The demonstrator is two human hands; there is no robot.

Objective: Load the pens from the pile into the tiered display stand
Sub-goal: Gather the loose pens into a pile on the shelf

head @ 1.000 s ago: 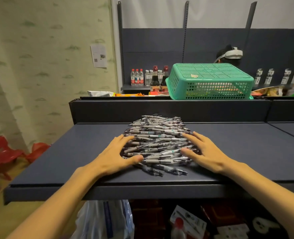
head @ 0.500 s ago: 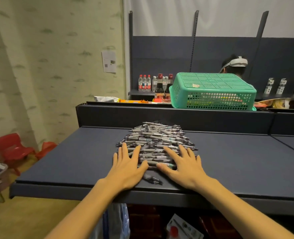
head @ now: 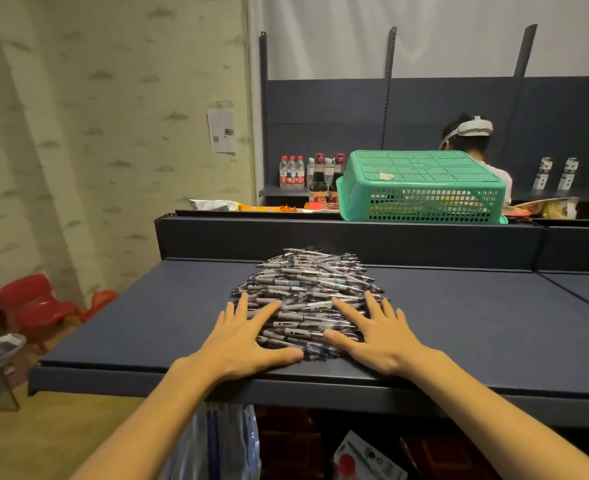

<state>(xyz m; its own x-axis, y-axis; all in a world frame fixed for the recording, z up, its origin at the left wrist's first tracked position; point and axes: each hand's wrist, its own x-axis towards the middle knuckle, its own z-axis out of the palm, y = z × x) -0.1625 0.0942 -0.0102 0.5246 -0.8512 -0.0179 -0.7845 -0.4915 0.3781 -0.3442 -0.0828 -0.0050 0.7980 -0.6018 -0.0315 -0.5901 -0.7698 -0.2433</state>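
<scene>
The pile of pens [head: 307, 296] is heaped near the front edge of the dark desk [head: 476, 327], and no tiered display stand can be seen. The left hand [head: 248, 336] and the right hand [head: 378, 336] are laid flat on the pile's near corners, fingers spread and straight, nothing pinched. The step in hand is judged to be gathering or squaring the heap before any pen is lifted. Next, a small bunch would need to be closed upon and raised. Most pens are laid crosswise, long axes running left to right, a few skewed.
</scene>
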